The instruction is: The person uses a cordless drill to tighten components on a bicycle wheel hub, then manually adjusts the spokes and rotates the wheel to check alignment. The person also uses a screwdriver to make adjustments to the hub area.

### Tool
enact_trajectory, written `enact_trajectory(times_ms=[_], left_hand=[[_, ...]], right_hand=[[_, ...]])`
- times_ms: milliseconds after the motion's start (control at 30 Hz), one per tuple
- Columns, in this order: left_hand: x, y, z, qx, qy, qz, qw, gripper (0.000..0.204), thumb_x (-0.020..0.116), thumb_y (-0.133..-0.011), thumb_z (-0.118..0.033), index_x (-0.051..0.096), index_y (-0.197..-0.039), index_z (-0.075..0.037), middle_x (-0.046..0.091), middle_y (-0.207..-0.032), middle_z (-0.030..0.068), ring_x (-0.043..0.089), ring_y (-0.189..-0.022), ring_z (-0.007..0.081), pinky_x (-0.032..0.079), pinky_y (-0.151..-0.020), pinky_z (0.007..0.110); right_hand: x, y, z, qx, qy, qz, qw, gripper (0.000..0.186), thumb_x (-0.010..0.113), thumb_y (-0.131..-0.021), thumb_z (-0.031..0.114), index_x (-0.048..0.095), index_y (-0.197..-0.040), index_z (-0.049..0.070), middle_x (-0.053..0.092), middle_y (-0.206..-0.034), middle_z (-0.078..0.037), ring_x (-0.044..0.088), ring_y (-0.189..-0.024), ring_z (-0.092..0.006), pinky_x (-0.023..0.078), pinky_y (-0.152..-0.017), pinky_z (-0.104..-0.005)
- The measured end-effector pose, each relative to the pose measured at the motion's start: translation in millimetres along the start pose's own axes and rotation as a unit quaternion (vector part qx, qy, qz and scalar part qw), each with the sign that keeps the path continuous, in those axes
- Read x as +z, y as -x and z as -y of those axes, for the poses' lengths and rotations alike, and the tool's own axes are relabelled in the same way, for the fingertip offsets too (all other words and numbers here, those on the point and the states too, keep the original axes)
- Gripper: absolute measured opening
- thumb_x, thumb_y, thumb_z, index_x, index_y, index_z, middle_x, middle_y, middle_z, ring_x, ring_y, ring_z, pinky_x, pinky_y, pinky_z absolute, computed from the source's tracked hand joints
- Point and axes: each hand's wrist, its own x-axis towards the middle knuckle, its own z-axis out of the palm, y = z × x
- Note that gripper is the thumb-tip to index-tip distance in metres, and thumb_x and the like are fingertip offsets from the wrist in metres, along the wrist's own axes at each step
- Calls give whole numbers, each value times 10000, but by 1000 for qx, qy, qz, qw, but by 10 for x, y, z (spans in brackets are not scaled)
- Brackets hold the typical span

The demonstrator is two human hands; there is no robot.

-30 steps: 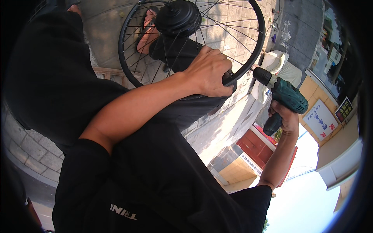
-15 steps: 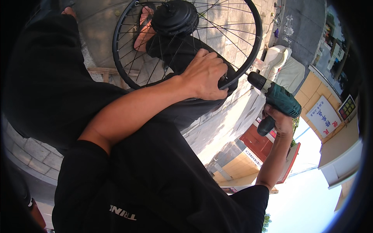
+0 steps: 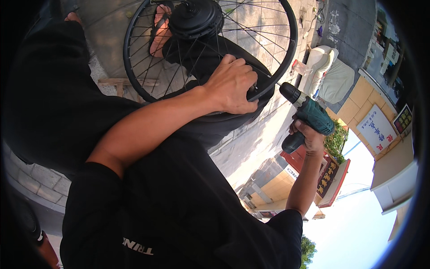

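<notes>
Pale paving point(image 3: 235, 160), patched with sun and shade, runs out to the right toward a seat under a cream, wrinkled cover point(image 3: 336, 80) and a white signboard point(image 3: 376, 128). On the far side, the spoked wheel point(image 3: 293, 42) lies over a leg in dark trousers point(image 3: 201, 127). Its near right rim sits between the thumb and bent fingers of the left hand point(image 3: 230, 85), closed firmly around it. The right hand point(image 3: 309, 136) has its fingers wrapped about the grip of a drill point(image 3: 316, 117), just outside the same stretch of rim, with the bit pointing at it.

The rim is matt black and narrow; thin dark spokes run to a thick, drum-shaped black hub point(image 3: 195, 20) with rounded steps. Ridged green plastic covers the drill's body, with bare metal behind the black chuck point(image 3: 290, 93).

The wheel's far edge is cut off. The left fingertips are mostly hidden, and whether the bit touches the rim is too small to tell. Fisheye darkness swallows the corners.
</notes>
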Motion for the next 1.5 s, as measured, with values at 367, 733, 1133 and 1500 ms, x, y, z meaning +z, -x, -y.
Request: enact_trajectory(times_ms=[367,733,1133,1500], left_hand=[[48,8,1,-1,0,9,1000,360,837,-686,-363,654,-784,-69,623,-825,71,568,-922,276,374,-978,434],[58,-1,-8,0,4,6,1000,365,839,-676,-357,651,-782,-62,613,-824,80,565,-919,281,384,-976,444],[-130,-8,-55,1,0,-6,1000,360,847,-707,-349,685,-839,-55,648,-841,67,585,-934,277,385,-969,425],[-1050,-57,-270,8,17,-156,988,301,834,-789,-178,649,-951,-3,635,-824,18,569,-744,98,483,-662,290]], right_hand=[[-28,-28,-174,17,-64,22,998,329,723,-865,22,627,-1179,7,642,-944,-90,606,-725,-201,561,-676,-404],[-22,-52,-216,17,-92,28,995,332,730,-855,32,627,-1171,8,625,-917,-78,600,-721,-193,557,-665,-399],[135,22,-66,-38,-70,-4,997,307,739,-823,48,668,-1107,-44,678,-864,-101,663,-687,-220,558,-677,-357],[619,446,796,-296,151,-18,943,350,869,-831,38,775,-1168,35,766,-969,-41,698,-821,-150,566,-768,-325]])
